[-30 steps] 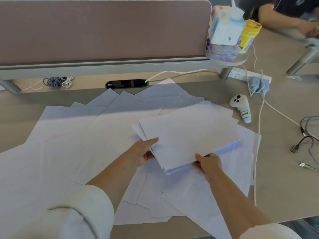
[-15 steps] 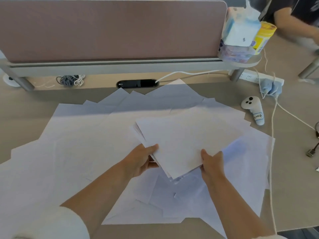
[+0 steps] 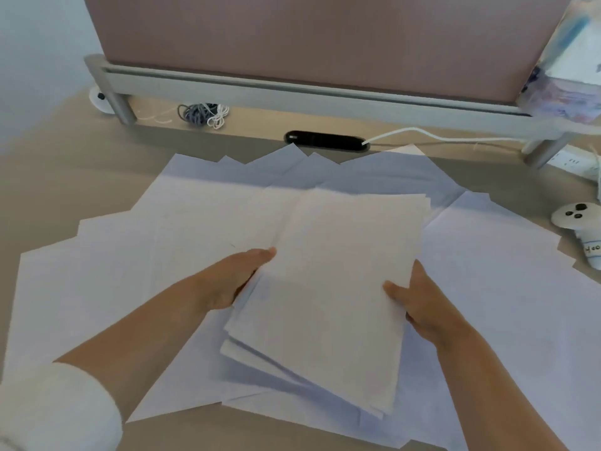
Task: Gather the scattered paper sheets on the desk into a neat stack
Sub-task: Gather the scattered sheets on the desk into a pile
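- White paper sheets (image 3: 156,262) lie fanned across the beige tabletop (image 3: 58,177), overlapping at many angles from the near edge out to the black cable slot (image 3: 323,141) at the far side. A thicker bundle of white sheets (image 3: 338,288) rests on top of them in the middle, between both hands.
- The left grip (image 3: 227,281) pinches the bundle's left edge, thumb on top and fingers hidden beneath. The right grip (image 3: 419,307) pinches the right edge in the same way.
- The bundle is not yet square: at its near-left corner several sheet edges step out one below another, and the far-right corner shows slight offsets.
- To square it well, both grips should probably slacken so the sheets can slide, and the bundle should be stood on one edge and tapped — short taps, then a quarter turn and more taps.
- Loose sheets cover the tabletop below the bundle, so tapping there may skid or crease them; a flat, well-backed patch looks safer.
- The widest spread to collect lies to the left; sweeping those sheets inward flat should avoid folded corners.
- A white handheld controller (image 3: 582,229) lies just beside the far-right sheets — pull those sheets gently so it is not dragged along.
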### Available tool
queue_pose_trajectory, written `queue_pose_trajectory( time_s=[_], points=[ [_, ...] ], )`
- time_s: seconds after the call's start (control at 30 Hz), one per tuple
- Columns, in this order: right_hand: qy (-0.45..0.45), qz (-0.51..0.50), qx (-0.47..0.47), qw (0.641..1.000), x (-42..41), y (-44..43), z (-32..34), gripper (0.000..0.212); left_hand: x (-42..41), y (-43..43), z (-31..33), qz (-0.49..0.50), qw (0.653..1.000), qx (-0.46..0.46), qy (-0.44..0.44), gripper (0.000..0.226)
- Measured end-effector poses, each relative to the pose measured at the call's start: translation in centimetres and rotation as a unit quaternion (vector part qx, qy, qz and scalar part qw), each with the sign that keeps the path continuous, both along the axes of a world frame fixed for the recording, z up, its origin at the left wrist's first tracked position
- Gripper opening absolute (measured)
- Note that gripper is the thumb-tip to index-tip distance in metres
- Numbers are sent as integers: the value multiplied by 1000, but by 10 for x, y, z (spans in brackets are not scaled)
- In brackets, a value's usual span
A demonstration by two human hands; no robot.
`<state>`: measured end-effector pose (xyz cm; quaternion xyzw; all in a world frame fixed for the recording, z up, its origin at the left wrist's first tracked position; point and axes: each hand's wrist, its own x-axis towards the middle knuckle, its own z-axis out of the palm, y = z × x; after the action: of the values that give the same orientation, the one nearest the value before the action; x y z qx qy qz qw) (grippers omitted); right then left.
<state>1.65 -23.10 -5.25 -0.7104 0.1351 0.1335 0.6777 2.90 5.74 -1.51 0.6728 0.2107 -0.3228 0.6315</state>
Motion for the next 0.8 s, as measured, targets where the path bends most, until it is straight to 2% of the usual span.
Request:
queue_pose_trajectory(
  time_s=[0.07,0.1,0.17,0.23,0.47,0.57,0.67,0.7,0.8],
  points=[
    [1,53,-6,999,3,5,0,58,2,-1,-3,2,1000,0,-27,76],
    [5,70,1,998,4,7,1,56,3,-1,-6,17,999,3,-31,68],
    [5,75,17,997,5,14,3,50,6,1,-15,29,998,16,-61,36],
    [-12,61,15,998,4,22,4,40,4,1,-21,17,994,33,-99,30],
    [-28,39,59,997,-19,38,15,19,-26,2,-20,42,983,19,-177,32],
    [-31,12,20,999,-31,37,9,40,-42,1,-21,58,977,33,-202,53],
    [-46,15,-45,998,-56,34,7,57,-57,-6,-20,59,962,134,-232,70],
    [-50,22,-64,996,-62,31,6,58,-63,-9,-20,66,959,144,-233,67],
    [-50,19,-68,996,-80,20,9,36,-80,-19,-23,43,962,136,-233,47]
  ],
)
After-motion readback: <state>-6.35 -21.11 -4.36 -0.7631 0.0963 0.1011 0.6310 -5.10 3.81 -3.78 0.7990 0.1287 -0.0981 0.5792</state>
